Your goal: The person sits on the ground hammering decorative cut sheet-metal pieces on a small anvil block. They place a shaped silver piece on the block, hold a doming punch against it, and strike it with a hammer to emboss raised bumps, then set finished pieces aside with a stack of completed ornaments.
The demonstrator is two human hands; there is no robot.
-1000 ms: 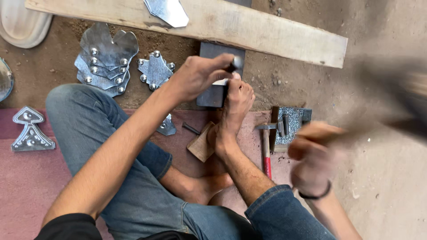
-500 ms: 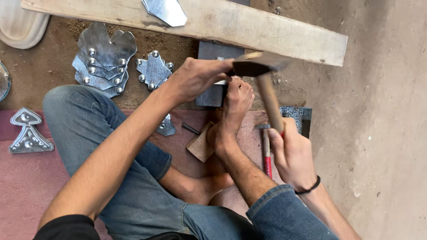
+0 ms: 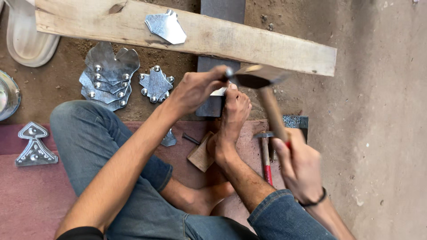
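The person sits on the floor (image 3: 382,111) with bent legs in blue jeans. The right hand (image 3: 300,166) is closed tight around the wooden handle of a hammer (image 3: 260,86). The hammer has a dark metal head, and it looks a bit blurry. The head is up by the left hand, just above the toes of a bare foot (image 3: 233,115).

The left hand (image 3: 195,89) is curled, with its fingertips pinched on something small and silver near the hammer head. It is too small to tell what it is. Under the fingers and toes lies a dark flat metal bar (image 3: 213,104) that runs up under a long wooden plank (image 3: 249,42). The foot presses down near the end of the bar.

A shiny cut metal piece (image 3: 167,27) sits on top of the plank. On the dirt to the left is a stack of shiny metal shapes (image 3: 106,75) with round bumps on them. Just beside it is a smaller metal shape (image 3: 155,83) with bumps too. Far left, on a red mat (image 3: 26,195), lies a pointed metal ornament (image 3: 34,144).

A second hammer with a red handle (image 3: 266,155) lies on the floor near the right hand. A small wooden block (image 3: 200,155) lies beside the foot.
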